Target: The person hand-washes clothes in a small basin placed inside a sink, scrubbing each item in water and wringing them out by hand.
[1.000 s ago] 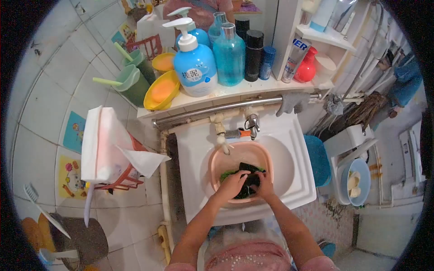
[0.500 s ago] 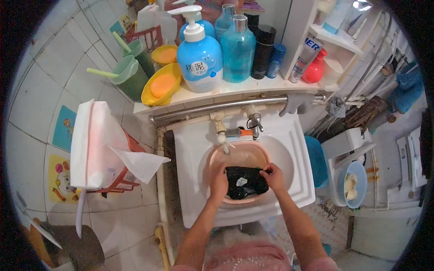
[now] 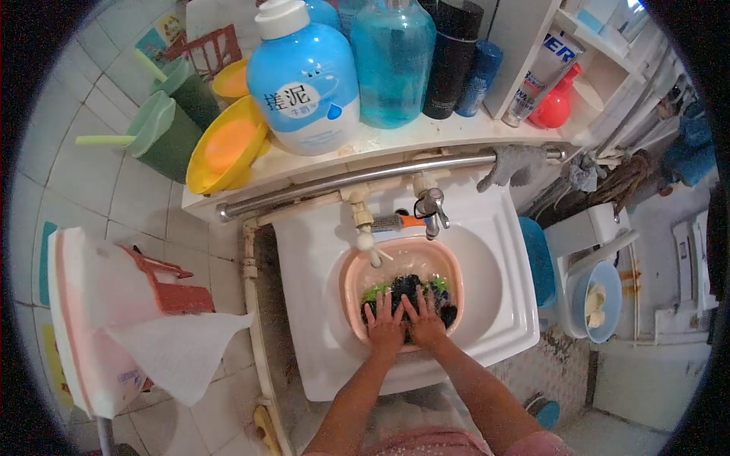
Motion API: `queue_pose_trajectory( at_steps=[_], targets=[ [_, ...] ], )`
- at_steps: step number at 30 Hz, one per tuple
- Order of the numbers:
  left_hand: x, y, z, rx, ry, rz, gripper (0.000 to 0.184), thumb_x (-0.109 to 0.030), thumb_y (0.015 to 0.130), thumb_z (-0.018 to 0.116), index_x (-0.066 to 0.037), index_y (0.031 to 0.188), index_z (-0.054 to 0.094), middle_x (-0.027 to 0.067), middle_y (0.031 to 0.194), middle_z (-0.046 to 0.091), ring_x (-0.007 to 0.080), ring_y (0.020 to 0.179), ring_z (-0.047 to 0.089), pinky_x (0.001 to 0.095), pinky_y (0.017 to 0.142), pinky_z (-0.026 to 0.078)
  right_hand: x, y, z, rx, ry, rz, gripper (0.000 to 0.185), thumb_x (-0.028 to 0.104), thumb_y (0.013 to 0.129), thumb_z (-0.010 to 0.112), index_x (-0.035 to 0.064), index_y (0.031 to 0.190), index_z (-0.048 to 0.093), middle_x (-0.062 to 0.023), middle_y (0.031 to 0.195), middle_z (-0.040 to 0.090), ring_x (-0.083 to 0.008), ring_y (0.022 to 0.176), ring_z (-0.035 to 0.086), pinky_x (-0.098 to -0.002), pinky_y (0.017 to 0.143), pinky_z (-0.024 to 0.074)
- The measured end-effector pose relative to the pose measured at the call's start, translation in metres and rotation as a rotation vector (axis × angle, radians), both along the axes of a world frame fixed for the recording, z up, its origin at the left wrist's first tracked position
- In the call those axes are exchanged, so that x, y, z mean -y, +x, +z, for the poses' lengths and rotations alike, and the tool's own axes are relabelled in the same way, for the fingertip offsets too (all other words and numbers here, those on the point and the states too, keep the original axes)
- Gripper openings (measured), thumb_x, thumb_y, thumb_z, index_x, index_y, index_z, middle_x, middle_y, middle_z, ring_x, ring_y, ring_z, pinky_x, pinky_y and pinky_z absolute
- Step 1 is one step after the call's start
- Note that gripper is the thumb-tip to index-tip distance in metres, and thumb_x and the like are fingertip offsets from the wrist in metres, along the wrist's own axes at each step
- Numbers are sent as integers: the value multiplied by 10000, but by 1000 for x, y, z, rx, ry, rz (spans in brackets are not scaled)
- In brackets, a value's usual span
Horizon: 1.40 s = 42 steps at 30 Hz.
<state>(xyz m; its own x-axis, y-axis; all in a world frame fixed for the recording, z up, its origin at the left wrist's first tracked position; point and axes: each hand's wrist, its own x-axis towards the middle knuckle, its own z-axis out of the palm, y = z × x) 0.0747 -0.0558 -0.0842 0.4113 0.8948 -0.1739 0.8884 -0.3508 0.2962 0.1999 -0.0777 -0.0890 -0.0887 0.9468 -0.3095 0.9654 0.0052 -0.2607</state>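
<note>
A pink plastic basin (image 3: 351, 266) with water in it stands in the white sink (image 3: 498, 311). Dark wet cloth (image 3: 405, 287) with bright green patches lies in the basin; its kind I cannot make out. My left hand (image 3: 386, 328) presses down on the cloth's left side, fingers spread and pointing away from me. Beside it, my right hand (image 3: 427, 325) rests on the cloth in the same way, fingers apart. Neither hand grips anything, and part of the cloth is hidden under them.
A metal tap (image 3: 432, 209) and a pale plastic tap (image 3: 366, 242) stand behind the basin, below a metal rail (image 3: 327, 182). Above, a shelf (image 3: 388, 140) holds a blue pump bottle (image 3: 304, 83). A tissue pack (image 3: 91, 311) hangs at left.
Both hands held the dark cloth stretched by its sides above the basin; now the cloth is down in the basin and the hands lie flat on it, closer together. The camera view has shifted closer.
</note>
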Motion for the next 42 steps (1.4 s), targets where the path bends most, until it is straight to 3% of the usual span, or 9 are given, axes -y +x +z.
queue_pose_trajectory(
  at_steps=[9, 12, 19, 22, 25, 33, 37, 39, 42],
  targets=[
    [-13, 1, -12, 70, 254, -8, 373, -158, 840, 399, -163, 1202, 490, 163, 1353, 320, 302, 1280, 262, 520, 1028, 170, -19, -3, 9, -87, -12, -132, 681, 154, 744, 573, 180, 1351, 265, -203, 1422, 98, -435, 1254, 230, -465, 980, 321],
    [-15, -5, -11, 32, 60, -57, 247, -161, 819, 456, -117, 1041, 554, 169, 1289, 379, 302, 1217, 347, 518, 1010, 218, -7, 7, -9, -196, 236, -276, 443, 99, 647, 688, 103, 1022, 452, -189, 1137, 455, -368, 1013, 479, -441, 803, 427],
    [-31, -17, 50, 382, -361, 144, 247, -222, 807, 566, -14, 940, 559, 163, 941, 589, 304, 884, 561, 379, 829, 410, -5, 36, 8, -699, 260, -558, 236, 30, 706, 666, 61, 812, 458, -99, 725, 554, -222, 734, 566, -330, 656, 437],
    [-41, -20, 34, 1248, -528, 492, 329, -279, 820, 596, 19, 960, 587, 106, 864, 620, 202, 776, 577, 307, 720, 433, -7, 26, 21, -1108, 313, -861, 283, 16, 714, 666, 53, 902, 458, -88, 877, 555, -170, 809, 546, -285, 719, 447],
    [-35, -12, 100, 1140, -507, 435, 543, -344, 844, 555, -2, 1242, 413, 126, 1194, 488, 232, 1092, 456, 334, 927, 345, -2, -13, 96, -1213, 358, -920, 516, 17, 719, 658, 15, 1187, 441, -102, 1037, 539, -200, 921, 535, -293, 811, 443],
    [16, 1, 85, 1300, -946, 901, 440, -323, 899, 447, -74, 1255, 378, 117, 1116, 495, 206, 920, 486, 316, 760, 426, -12, -21, 59, -528, 699, -583, 346, 100, 825, 527, 50, 1167, 521, -213, 1179, 455, -364, 1059, 432, -421, 911, 327],
    [25, -8, 42, 1206, -873, 745, 748, -396, 850, 538, -69, 1389, 134, 125, 1351, 306, 184, 1019, 473, 299, 794, 412, -5, 22, 15, -1099, 364, -996, 298, 125, 867, 490, 44, 1151, 534, -199, 1061, 573, -296, 1016, 529, -359, 894, 386],
    [22, -10, -2, 1123, -565, 539, 735, -435, 849, 523, -65, 1381, 176, 113, 1348, 314, 190, 1086, 421, 313, 832, 404, 7, 9, 26, -956, 339, -774, 292, 141, 872, 483, 34, 1136, 547, -190, 1059, 576, -287, 1017, 528, -362, 893, 387],
    [2, 15, 120, 1527, -1183, 1115, 495, -452, 899, 391, -102, 1246, 441, 84, 1214, 460, 210, 1083, 450, 327, 951, 334, 16, -31, 49, -1000, 323, -556, 471, 198, 893, 459, 64, 1325, 326, -204, 1269, 420, -296, 1194, 383, -345, 998, 276]
  ],
)
